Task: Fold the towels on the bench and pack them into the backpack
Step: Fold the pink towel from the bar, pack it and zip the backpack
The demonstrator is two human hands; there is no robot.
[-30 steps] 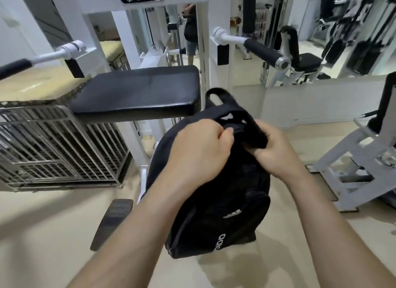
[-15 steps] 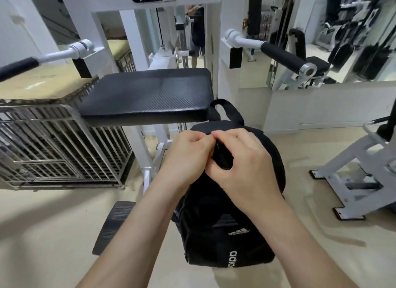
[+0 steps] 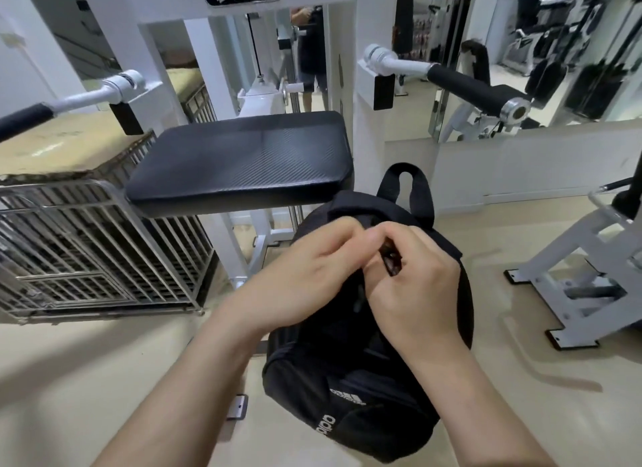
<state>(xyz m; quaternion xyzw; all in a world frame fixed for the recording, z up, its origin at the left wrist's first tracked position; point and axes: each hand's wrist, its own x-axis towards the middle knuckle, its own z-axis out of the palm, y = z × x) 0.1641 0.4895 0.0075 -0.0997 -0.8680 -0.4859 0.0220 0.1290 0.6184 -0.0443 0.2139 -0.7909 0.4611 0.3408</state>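
Observation:
A black backpack (image 3: 351,390) with a white logo hangs in the air in front of me, its carry loop (image 3: 404,188) standing up at the top. My left hand (image 3: 305,275) grips the fabric at the top of the backpack. Close beside it, my right hand (image 3: 413,286) pinches a small dark zipper pull (image 3: 391,261) on the backpack's top. The black padded bench (image 3: 239,157) stands behind and to the left of the backpack with nothing lying on it. No towel is in view.
The white machine frame (image 3: 347,60) rises behind the bench, with padded handles at left (image 3: 24,119) and right (image 3: 465,84). A metal wire cage (image 3: 87,244) stands at left. Another white machine base (image 3: 583,275) sits on the floor at right. A mirror behind reflects a person.
The backpack turned more upright and sank a little. My right hand came over from the backpack's right side to its top beside my left hand, and now pinches the zipper pull.

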